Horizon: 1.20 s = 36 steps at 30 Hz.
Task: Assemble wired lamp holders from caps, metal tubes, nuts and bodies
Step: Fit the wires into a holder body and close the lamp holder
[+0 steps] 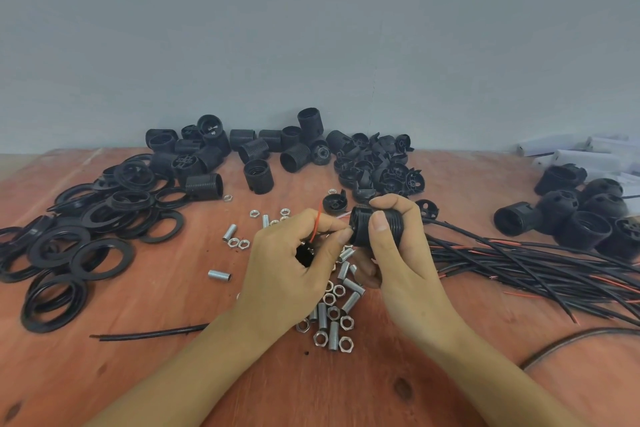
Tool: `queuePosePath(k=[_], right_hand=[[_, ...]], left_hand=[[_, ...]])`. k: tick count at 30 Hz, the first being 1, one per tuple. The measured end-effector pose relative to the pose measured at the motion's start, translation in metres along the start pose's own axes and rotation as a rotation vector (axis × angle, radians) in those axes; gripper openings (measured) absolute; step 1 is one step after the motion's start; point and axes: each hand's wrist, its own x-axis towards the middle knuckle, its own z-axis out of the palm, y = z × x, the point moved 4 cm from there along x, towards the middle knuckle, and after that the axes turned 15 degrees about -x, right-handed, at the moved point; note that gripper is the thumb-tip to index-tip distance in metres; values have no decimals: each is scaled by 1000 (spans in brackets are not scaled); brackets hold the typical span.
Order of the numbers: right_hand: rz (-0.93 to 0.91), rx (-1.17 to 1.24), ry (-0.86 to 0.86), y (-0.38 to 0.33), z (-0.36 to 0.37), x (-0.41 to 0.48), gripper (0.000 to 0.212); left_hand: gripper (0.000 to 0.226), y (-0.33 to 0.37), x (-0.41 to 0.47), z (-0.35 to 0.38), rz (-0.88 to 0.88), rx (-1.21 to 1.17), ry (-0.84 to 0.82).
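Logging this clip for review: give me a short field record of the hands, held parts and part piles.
left hand: pinches red wire, dark part in palm
right hand: grips threaded black body
rings: pile at left
nuts and tubes: scattered beneath hands
wire bundle: right
loose bodies: back, by wall

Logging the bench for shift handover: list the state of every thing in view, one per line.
left hand: pinches the red wire, with a black part in its palm.
right hand: grips the threaded body.
red wire: bent upward at the left fingertips.
threaded body: held on its side, off the table.
nuts and metal tubes: loose, scattered below the hands.
black rings: heaped loose.
caps: piled, unassembled.
wire bundle: lying on the table.
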Motion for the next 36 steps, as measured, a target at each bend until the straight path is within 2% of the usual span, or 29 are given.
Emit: queuePosePath(k=[4,8,11,14,18,25,27,31,36], right_hand=[[54,92,-1,1,1,1,12],[94,109,29,2,0,2,26],[61,101,33,1,2,2,18],[33,101,34,0,3,0,12],[2,46,32,-1,3,-3,18],[-12,13,39,1,6,-4,12],[48,69,31,2,6,-2,12],[199,351,71,2,-1,6,18],[255,509,69,5,-5,7,30]], left_hand=[[8,-1,1,-2,-67,-91,36],[5,-1,1,-1,-119,-135,34],[6,-2,1,-1,-122,-136,53],[7,-2,-1,0,-91,-103,60],[6,1,-2,0,-27,-48,51],[10,3,-3,-1,45,-1,68],[13,0,-3,0,5,-24,68],[13,-2,-1,2,-105,-91,91],[8,-3,0,3,-189,-184,132]])
